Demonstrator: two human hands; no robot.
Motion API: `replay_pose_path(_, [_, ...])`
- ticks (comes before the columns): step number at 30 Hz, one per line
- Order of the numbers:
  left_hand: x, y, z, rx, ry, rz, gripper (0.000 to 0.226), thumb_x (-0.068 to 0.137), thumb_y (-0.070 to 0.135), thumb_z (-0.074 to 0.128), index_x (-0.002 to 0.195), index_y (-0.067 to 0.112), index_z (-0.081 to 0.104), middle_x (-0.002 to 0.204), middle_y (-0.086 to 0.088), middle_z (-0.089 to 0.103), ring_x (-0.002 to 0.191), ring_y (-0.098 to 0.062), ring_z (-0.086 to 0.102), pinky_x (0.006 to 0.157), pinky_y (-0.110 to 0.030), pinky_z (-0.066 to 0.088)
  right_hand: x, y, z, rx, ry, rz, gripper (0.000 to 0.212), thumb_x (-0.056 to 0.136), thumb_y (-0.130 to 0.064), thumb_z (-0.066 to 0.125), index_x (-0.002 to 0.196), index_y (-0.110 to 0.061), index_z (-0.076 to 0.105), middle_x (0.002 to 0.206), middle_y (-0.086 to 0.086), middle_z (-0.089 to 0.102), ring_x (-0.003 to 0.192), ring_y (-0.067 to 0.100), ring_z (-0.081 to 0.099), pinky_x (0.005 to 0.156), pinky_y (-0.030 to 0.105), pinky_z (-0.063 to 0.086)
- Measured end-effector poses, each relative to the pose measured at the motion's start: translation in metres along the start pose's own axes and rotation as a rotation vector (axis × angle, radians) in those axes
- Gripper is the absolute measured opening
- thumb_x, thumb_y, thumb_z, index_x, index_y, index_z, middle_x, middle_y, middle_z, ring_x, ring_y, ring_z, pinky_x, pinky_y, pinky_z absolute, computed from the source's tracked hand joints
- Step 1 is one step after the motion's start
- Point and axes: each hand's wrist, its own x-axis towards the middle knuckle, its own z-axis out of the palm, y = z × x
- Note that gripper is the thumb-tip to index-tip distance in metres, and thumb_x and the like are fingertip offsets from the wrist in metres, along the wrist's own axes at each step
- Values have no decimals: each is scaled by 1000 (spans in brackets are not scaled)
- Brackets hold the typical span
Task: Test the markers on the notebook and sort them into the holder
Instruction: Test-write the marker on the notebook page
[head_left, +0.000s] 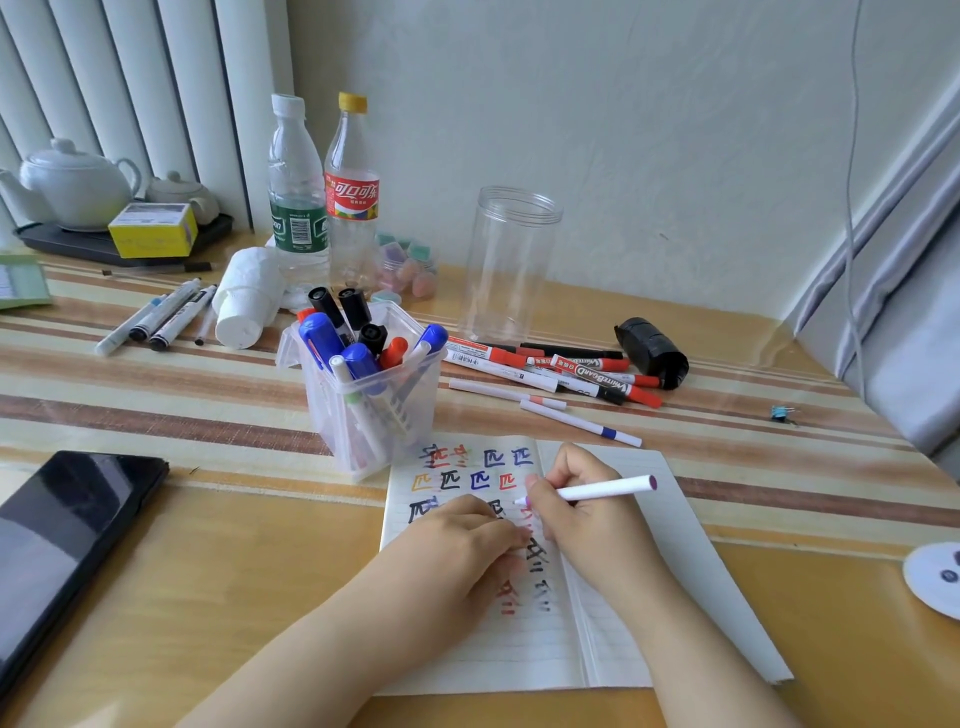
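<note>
A white pen (597, 488) is being pinched in the right hand (576, 512), tip pointing left over the notebook (519, 644); the tip's contact with the page is not discernible. The left hand (467, 540) is lying on the page with fingers curled, partly covering the test marks. The holder (371, 395), full of markers, is standing just behind the notebook. "WHITEBOARD" is being shown on a red marker (602, 371) in the loose pile. A cola label (352, 197) is being displayed on a bottle; finer print is unreadable.
</note>
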Motion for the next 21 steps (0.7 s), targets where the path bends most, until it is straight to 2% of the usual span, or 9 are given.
replay_pose_path(4, [0, -2, 1, 18, 4, 12, 28, 88, 28, 41, 99, 16, 65, 84, 4, 68, 88, -4, 48, 79, -9, 33, 0, -3, 1, -32, -6, 17, 32, 87, -14, 60, 62, -15, 40, 51, 13, 51, 43, 8, 42, 44, 19, 33])
replay_pose_path(7, [0, -2, 2, 18, 3, 0, 32, 89, 30, 39, 103, 16, 65, 88, 5, 68, 92, -4, 48, 81, -9, 34, 1, -3, -1, -40, 39, 9, 31, 86, -9, 58, 63, -13, 38, 43, -7, 38, 38, 4, 34, 39, 13, 26])
replay_pose_path(10, [-1, -2, 1, -51, 19, -45, 33, 90, 34, 37, 106, 20, 63, 90, 7, 65, 92, -3, 48, 80, -6, 33, -1, -3, -3, 16, 52, -14, 30, 87, -12, 60, 64, -9, 42, 46, -5, 43, 42, 4, 37, 43, 17, 31])
replay_pose_path(12, [-1, -1, -2, -116, 76, -117, 22, 92, 31, 44, 100, 21, 62, 87, 10, 61, 86, 0, 49, 75, -9, 35, -4, -5, -4, 150, 51, -9, 33, 88, -13, 60, 61, -12, 42, 44, -8, 43, 42, 4, 36, 46, 17, 32])
replay_pose_path(15, [-2, 1, -8, -179, 179, -247, 8, 91, 23, 53, 90, 20, 60, 70, 19, 52, 72, 8, 48, 64, -7, 34, -7, -11, -6, 319, 30, -24, 41, 87, -16, 61, 53, -23, 40, 41, -11, 41, 42, 1, 35, 47, 15, 30])
replay_pose_path(17, [-1, 4, -10, -221, 207, -302, 8, 90, 24, 54, 85, 21, 60, 62, 17, 49, 67, 6, 48, 60, -7, 34, -9, -14, -6, 384, -9, -39, 34, 78, -26, 61, 50, -25, 41, 42, -10, 40, 42, 1, 36, 48, 13, 30])
replay_pose_path(21, [-1, 6, -11, -248, 178, -300, 11, 90, 25, 54, 79, 29, 54, 63, 16, 50, 66, 0, 48, 58, -10, 35, -11, -13, -4, 409, -67, -49, 30, 72, -30, 63, 51, -24, 41, 46, -5, 41, 43, 4, 32, 48, 16, 28])
